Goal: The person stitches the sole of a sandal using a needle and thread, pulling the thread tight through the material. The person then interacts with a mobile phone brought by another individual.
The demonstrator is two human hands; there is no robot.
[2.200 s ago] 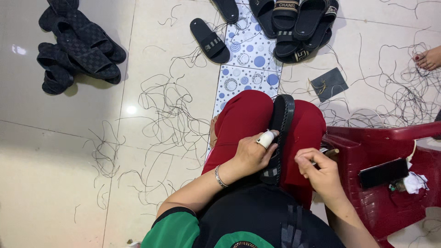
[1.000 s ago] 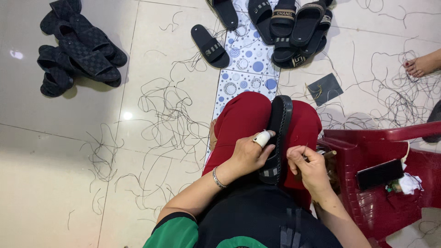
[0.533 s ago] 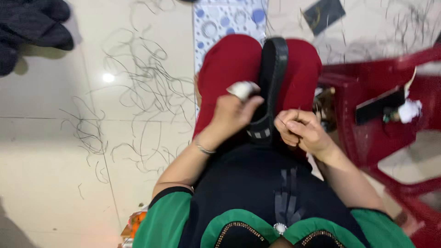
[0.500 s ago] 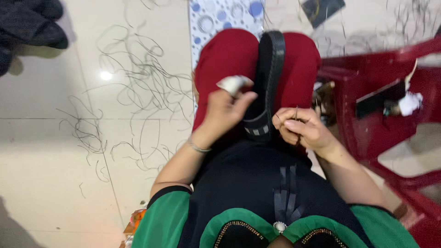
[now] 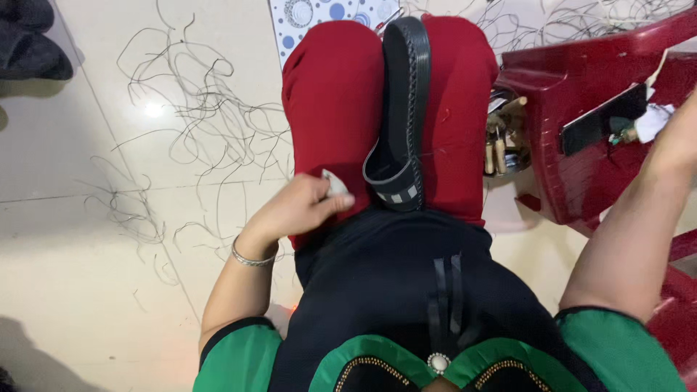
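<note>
Sandal (image 5: pixel 401 109) between knees, beside left hand (image 5: pixel 298 210)

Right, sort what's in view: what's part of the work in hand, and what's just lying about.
In the work:
black slipper wedged between the red-clad knees
left hand resting just beside it

Lying about:
loose dark threads on the floor
red plastic chair
dark slippers at far left

A sandal (image 5: pixel 401 116) lies lengthwise on the lap, wedged between the two thighs (image 5: pixel 335 109). The left hand (image 5: pixel 298 208) rests on the left thigh, just beside the sandal's near end. A plastic chair (image 5: pixel 581 167) stands right of the legs, loose threads (image 5: pixel 196 109) strewn on the floor to their left.
</note>
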